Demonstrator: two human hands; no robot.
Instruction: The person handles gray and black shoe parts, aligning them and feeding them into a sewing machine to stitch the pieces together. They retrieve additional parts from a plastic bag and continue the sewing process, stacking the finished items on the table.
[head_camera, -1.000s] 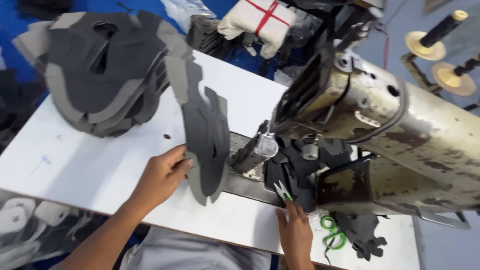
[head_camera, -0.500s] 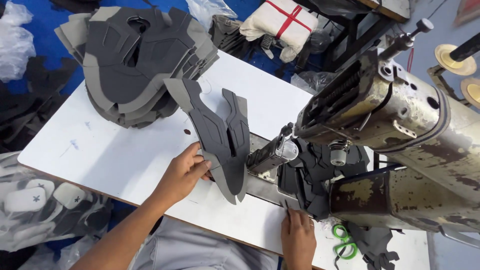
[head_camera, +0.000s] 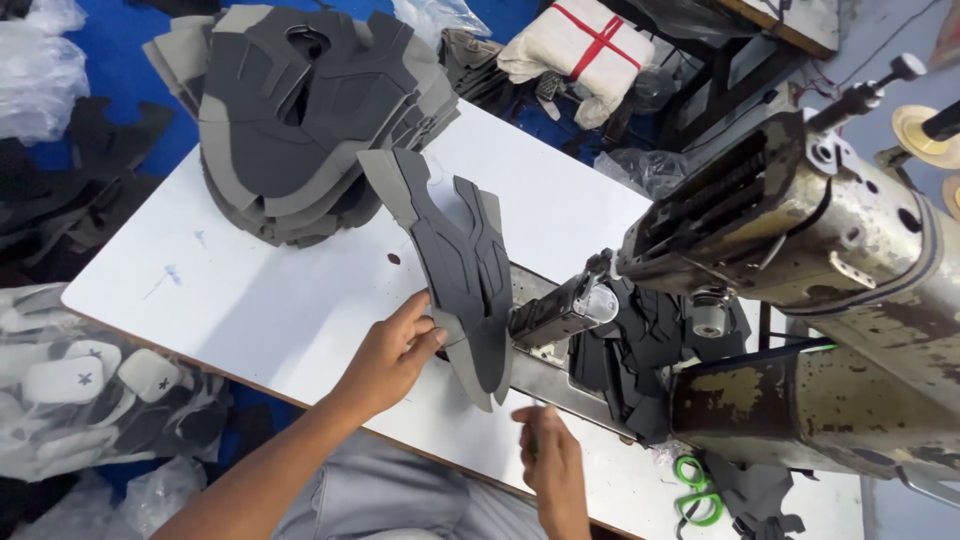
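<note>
Grey foam shoe piece (head_camera: 462, 275) stands on edge on the white table (head_camera: 250, 300), just left of the sewing machine (head_camera: 800, 300), and my left hand (head_camera: 395, 350) pinches its lower edge between thumb and fingers. My right hand (head_camera: 550, 460) rests near the table's front edge, below the piece, fingers curled around something small and green; I cannot tell what. A stack of grey cut pieces (head_camera: 300, 120) lies at the table's far left corner, and green scissors (head_camera: 698, 490) lie under the machine.

Left hand (head_camera: 392, 352) grips shoe upper (head_camera: 455, 270) – (grey)
</note>
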